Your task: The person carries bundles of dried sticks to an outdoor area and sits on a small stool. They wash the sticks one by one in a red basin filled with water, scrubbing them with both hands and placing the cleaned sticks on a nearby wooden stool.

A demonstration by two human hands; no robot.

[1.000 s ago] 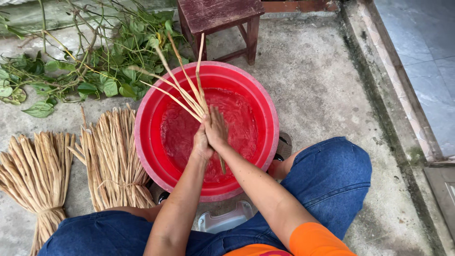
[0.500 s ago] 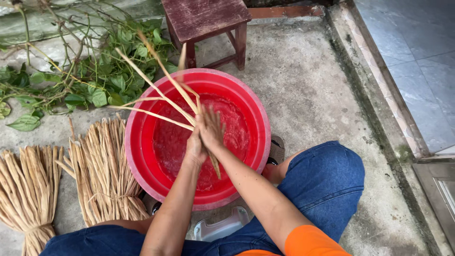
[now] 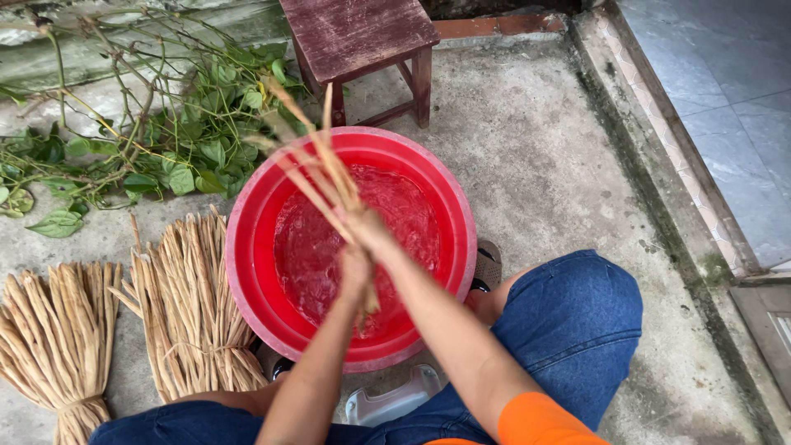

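Both hands, right hand [image 3: 368,231] above left hand [image 3: 354,268], clasp straw stalks [image 3: 317,169] over the red basin [image 3: 255,222].

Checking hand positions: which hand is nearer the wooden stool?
Right. The right hand grips the stalks higher over the red basin, toward the wooden stool; the left hand sits just below, farther back.

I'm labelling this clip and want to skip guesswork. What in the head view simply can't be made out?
- Both hands, left hand and right hand, and the stalks: motion blur hides grip and stalk count.
- Basin bottom: rippling water hides it.
- Left straw bundle: cut off by the frame's left and bottom edges.
- Wooden stool: top edge crops it.
- White object beneath the knees: mostly hidden by arms and legs.
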